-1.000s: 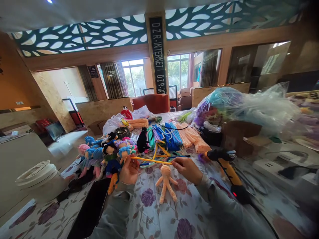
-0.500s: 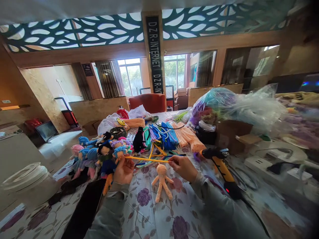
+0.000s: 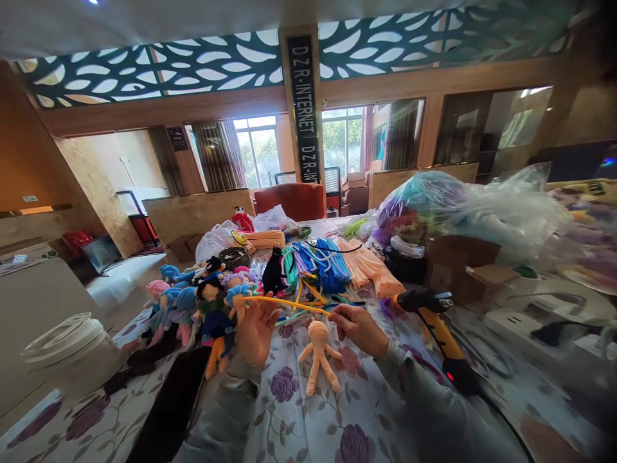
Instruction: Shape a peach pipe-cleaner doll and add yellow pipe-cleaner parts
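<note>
A yellow-orange pipe cleaner (image 3: 289, 303) runs between my two hands above the table. My right hand (image 3: 357, 328) pinches its right end. My left hand (image 3: 254, 328) is raised with the palm toward me and the fingers partly spread, touching the cleaner's left part. Below the cleaner, a peach pipe-cleaner doll body (image 3: 318, 355) lies flat on the flowered tablecloth (image 3: 308, 418). A pile of loose pipe cleaners (image 3: 322, 265) in blue, green and peach lies just behind my hands.
Several finished dolls with coloured hair (image 3: 202, 302) sit at the left. A glue gun (image 3: 436, 321) with an orange handle lies to the right, a dark phone (image 3: 169, 408) near left, a white plastic jar (image 3: 72, 350) far left. Plastic bags (image 3: 482, 209) and a cardboard box (image 3: 463, 267) stand right.
My left hand has lifted and opened its fingers, and the cleaner's left end has risen. The right hand keeps its pinch, and the camera has shifted slightly.
</note>
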`<state>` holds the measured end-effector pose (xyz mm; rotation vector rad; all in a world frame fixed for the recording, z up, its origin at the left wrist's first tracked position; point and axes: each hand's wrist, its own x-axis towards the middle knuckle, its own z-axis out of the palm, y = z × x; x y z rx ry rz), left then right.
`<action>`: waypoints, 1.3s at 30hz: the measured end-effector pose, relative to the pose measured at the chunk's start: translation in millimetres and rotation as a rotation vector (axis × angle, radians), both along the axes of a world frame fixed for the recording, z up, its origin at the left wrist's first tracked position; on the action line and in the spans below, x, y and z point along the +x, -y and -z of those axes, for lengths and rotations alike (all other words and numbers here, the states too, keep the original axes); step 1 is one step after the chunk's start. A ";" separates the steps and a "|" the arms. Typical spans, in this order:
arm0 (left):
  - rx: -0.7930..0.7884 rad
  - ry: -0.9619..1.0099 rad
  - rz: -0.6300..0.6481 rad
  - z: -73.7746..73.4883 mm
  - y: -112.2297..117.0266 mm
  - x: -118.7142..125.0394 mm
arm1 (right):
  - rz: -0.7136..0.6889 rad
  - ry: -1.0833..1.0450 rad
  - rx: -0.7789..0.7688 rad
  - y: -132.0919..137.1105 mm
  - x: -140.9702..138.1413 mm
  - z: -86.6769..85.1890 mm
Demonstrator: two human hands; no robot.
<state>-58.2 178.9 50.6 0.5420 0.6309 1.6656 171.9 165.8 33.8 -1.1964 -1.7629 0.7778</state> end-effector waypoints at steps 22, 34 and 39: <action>0.115 -0.426 0.215 15.2 26.4 37.3 | -0.255 -0.193 -0.138 31.9 -31.3 -6.4; 0.087 -0.470 0.271 18.2 26.9 39.0 | -0.314 -0.080 -0.065 29.7 -22.2 -13.9; 0.064 -0.501 0.292 18.1 29.2 40.6 | -0.265 -0.117 -0.086 30.4 -29.6 -3.5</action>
